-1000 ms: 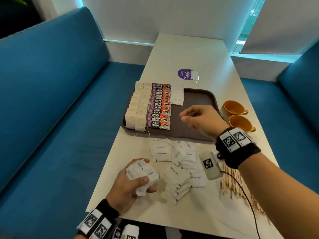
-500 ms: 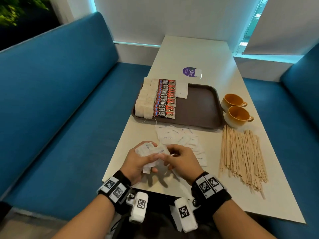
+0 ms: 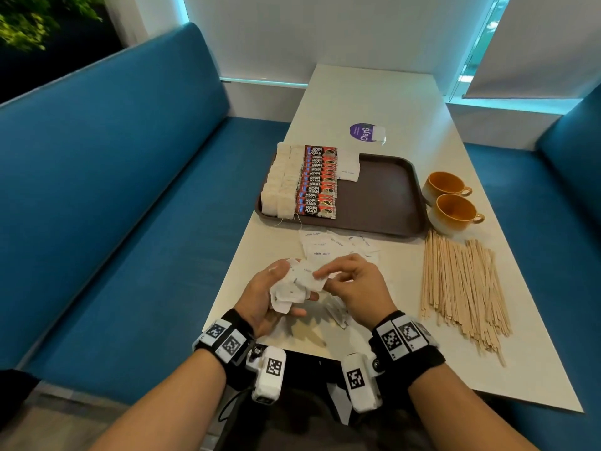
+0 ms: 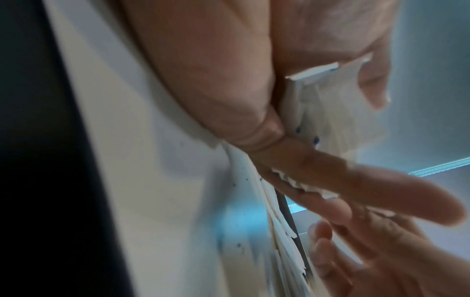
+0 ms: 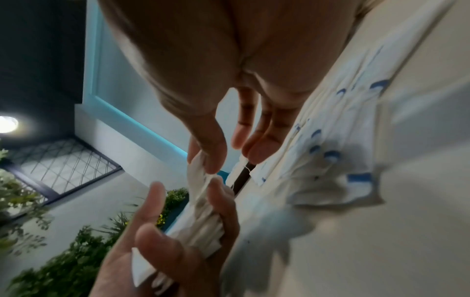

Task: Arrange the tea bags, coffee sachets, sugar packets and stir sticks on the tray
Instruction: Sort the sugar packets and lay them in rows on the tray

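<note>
Left hand (image 3: 264,296) cups a loose bunch of sugar packets (image 3: 294,284) just short of the tray (image 3: 383,203); right hand (image 3: 353,284) pinches the top one. Peel singly, keep the bunch squared, lay beside the coffee sachets (image 3: 317,183).

Tray (image 3: 383,203): dark brown.
Coffee sachets (image 3: 317,183): red and black with a blue end, white lettering.
Tea bags (image 3: 281,182): off-white, white strings.
Sugar packets (image 3: 325,247): white, small blue print; the same on the bunch (image 3: 297,284) in the hands.
Stir sticks (image 3: 461,284): pale, light-brown wood.
Cups (image 3: 450,201): mustard yellow inside, cream toward the base.
Table (image 3: 364,102): off-white.
Sticker (image 3: 362,132): purple round, white lettering.
Bench seats (image 3: 113,196): teal blue.
Wristbands (image 3: 419,362): black, carrying white tags with black square patterns.
Wall (image 3: 325,30): white.
</note>
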